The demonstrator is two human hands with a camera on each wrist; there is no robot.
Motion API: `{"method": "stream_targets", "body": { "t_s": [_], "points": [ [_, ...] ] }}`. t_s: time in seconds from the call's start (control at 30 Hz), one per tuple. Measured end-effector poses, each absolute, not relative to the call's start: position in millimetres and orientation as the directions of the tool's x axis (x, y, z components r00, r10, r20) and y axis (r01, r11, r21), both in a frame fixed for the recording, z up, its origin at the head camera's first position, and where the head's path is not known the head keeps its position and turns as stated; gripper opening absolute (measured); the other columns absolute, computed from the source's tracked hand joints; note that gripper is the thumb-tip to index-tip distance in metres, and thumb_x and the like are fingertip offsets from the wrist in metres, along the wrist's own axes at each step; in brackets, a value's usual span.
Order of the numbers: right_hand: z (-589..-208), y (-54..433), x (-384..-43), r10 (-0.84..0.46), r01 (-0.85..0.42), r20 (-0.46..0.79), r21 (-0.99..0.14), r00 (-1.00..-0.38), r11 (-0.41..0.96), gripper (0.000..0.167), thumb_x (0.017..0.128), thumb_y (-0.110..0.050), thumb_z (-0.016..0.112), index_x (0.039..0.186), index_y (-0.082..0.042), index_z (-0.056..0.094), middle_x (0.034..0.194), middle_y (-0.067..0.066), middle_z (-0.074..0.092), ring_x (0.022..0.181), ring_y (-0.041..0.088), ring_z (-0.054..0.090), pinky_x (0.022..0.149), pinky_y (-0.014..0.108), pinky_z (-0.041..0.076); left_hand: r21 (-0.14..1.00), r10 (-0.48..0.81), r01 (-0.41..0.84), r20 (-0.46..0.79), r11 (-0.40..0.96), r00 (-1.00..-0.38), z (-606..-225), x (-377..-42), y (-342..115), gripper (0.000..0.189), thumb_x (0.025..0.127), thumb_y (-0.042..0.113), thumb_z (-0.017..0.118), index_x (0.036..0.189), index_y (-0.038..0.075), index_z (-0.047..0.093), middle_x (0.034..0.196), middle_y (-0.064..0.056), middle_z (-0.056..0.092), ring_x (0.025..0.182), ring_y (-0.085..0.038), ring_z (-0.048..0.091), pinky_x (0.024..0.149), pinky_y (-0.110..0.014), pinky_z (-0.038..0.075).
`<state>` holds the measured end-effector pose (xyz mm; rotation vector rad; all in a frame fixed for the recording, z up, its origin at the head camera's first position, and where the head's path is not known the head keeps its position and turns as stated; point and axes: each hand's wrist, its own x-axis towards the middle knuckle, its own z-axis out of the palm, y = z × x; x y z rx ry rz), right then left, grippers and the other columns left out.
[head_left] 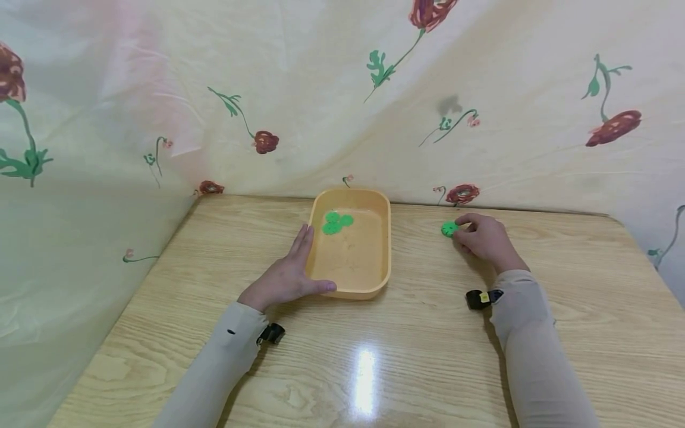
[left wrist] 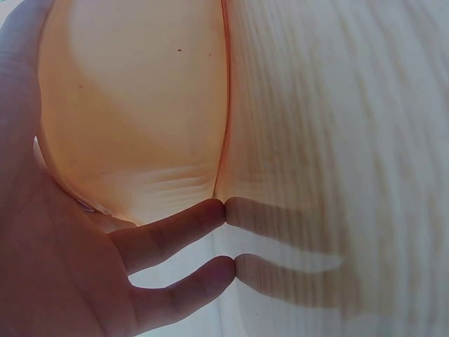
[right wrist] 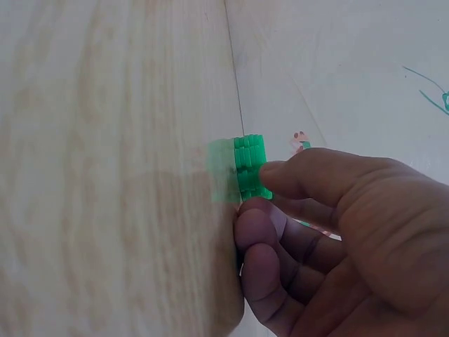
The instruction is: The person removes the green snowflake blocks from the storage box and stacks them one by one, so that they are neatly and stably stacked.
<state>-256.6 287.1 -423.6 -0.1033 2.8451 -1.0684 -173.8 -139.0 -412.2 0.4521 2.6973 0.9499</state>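
Observation:
An orange-yellow plastic tray (head_left: 350, 294) stands on the table with three green discs (head_left: 332, 228) lying flat at its far left. My left hand (head_left: 283, 276) rests against the tray's near left corner, its fingers spread along the left side and the thumb over the near rim. In the left wrist view, two fingertips touch the table beside the tray wall (left wrist: 140, 98). Right of the tray, my right hand (head_left: 484, 238) pinches the edge of a green notched disc (head_left: 448, 229). From the right wrist, it looks like a short stack of green discs (right wrist: 251, 165) standing on the table.
The light wood table (head_left: 417, 356) runs back to a flower-patterned cloth (head_left: 321, 107), which hangs behind it and along the left. A bright light reflection lies near the table's front middle. Small black cameras (head_left: 478, 299) are strapped to both wrists.

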Motion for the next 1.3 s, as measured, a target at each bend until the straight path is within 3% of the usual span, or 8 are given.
{"method": "stream_targets", "body": {
  "t_s": [0.23, 0.43, 0.57, 0.77, 1.0, 1.3],
  "points": [
    [-418, 285, -256, -0.117, -0.038, -0.075, -0.663, -0.990, 0.747, 0.047, 0.097, -0.017, 0.059, 0.138, 0.003, 0.053, 0.084, 0.011, 0.067, 0.068, 0.021, 0.060, 0.062, 0.032, 0.047, 0.650, 0.363, 0.201, -0.124, 0.733, -0.924, -412, -173, -142, 0.131, 0.078, 0.063, 0.079, 0.161, 0.024, -0.014, 0.168, 0.001, -0.017, 0.141, -0.044, 0.034, 0.102, -0.055, 0.043],
    [-410, 285, -253, -0.106, -0.034, -0.047, -0.757, -0.993, 0.653, 0.049, 0.103, -0.023, 0.057, 0.144, 0.002, 0.049, 0.091, 0.018, 0.066, 0.071, 0.023, 0.063, 0.063, 0.034, 0.054, 0.661, 0.363, 0.192, -0.130, 0.726, -0.923, -413, -174, -142, 0.130, 0.078, 0.064, 0.078, 0.162, 0.024, -0.013, 0.168, 0.003, -0.017, 0.143, -0.040, 0.031, 0.104, -0.053, 0.041],
    [-400, 275, -250, -0.087, -0.069, 0.024, -0.821, -0.996, 0.566, 0.047, 0.104, -0.026, 0.057, 0.141, 0.002, 0.052, 0.090, 0.021, 0.065, 0.067, 0.020, 0.064, 0.062, 0.032, 0.056, 0.662, 0.369, 0.195, -0.132, 0.724, -0.920, -413, -175, -143, 0.130, 0.079, 0.063, 0.078, 0.162, 0.022, -0.013, 0.168, 0.003, -0.018, 0.143, -0.040, 0.032, 0.104, -0.052, 0.042],
    [-380, 253, -249, -0.097, -0.132, 0.096, -0.860, -0.991, 0.493, 0.040, 0.104, -0.025, 0.059, 0.133, 0.002, 0.059, 0.086, 0.014, 0.066, 0.066, 0.016, 0.062, 0.061, 0.031, 0.056, 0.664, 0.379, 0.196, -0.143, 0.722, -0.914, -412, -174, -144, 0.129, 0.080, 0.062, 0.078, 0.161, 0.021, -0.013, 0.166, 0.008, -0.020, 0.140, -0.040, 0.038, 0.101, -0.050, 0.044],
    [-353, 224, -253, -0.134, -0.169, 0.119, -0.863, -0.984, 0.475, 0.037, 0.104, -0.025, 0.058, 0.132, -0.001, 0.060, 0.087, 0.016, 0.066, 0.066, 0.021, 0.065, 0.061, 0.033, 0.056, 0.661, 0.382, 0.204, -0.136, 0.722, -0.914, -413, -176, -143, 0.129, 0.079, 0.064, 0.077, 0.161, 0.022, -0.013, 0.168, 0.001, -0.016, 0.145, -0.037, 0.029, 0.105, -0.050, 0.042],
    [-323, 178, -262, -0.222, -0.207, 0.103, -0.831, -0.970, 0.516, 0.031, 0.104, -0.025, 0.059, 0.126, -0.004, 0.063, 0.085, 0.017, 0.065, 0.071, 0.028, 0.066, 0.065, 0.036, 0.058, 0.659, 0.390, 0.213, -0.133, 0.722, -0.911, -412, -176, -144, 0.131, 0.078, 0.066, 0.077, 0.161, 0.021, -0.014, 0.166, 0.006, -0.020, 0.139, -0.040, 0.039, 0.103, -0.048, 0.044]
  ]
}}
